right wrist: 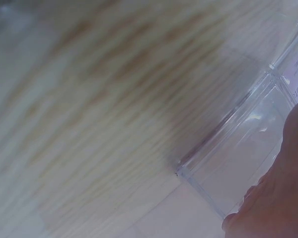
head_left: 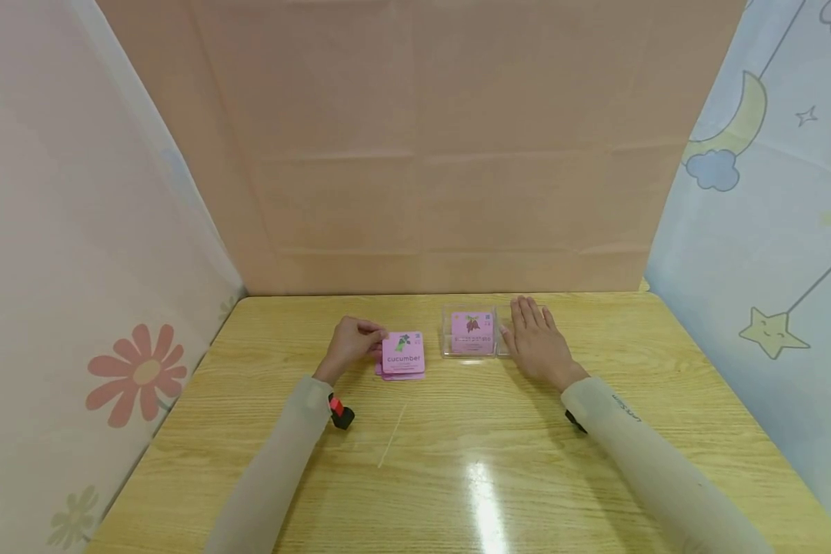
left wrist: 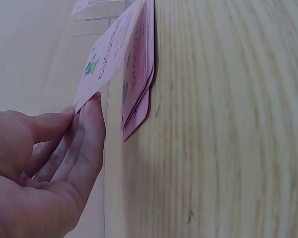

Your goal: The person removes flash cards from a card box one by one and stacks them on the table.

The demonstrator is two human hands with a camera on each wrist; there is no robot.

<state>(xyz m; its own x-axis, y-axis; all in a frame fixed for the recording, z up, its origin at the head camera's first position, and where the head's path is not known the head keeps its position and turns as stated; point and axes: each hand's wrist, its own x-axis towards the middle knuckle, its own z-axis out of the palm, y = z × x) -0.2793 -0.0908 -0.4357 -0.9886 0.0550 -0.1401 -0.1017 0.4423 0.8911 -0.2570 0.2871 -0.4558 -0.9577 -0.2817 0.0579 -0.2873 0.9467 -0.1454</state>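
My left hand [head_left: 352,345] pinches the edge of a pink card [head_left: 403,354] that reads "cucumber" and has a green picture. In the left wrist view that card [left wrist: 107,57] is tilted up from a small stack of pink cards [left wrist: 139,74] lying on the table. My right hand [head_left: 538,345] lies with straight fingers over the right part of a clear plastic box [head_left: 468,357]. In the box's left part is a pink card with a reddish vegetable picture [head_left: 472,326]. My palm hides much of the right part; its clear wall [right wrist: 223,126] shows in the right wrist view.
The wooden table [head_left: 429,446] ends at a tan backdrop [head_left: 415,192] behind the cards. Patterned cloth walls stand at the left [head_left: 55,254] and right [head_left: 769,231]. Each forearm wears a dark wrist device, the left one [head_left: 342,415] partly red.
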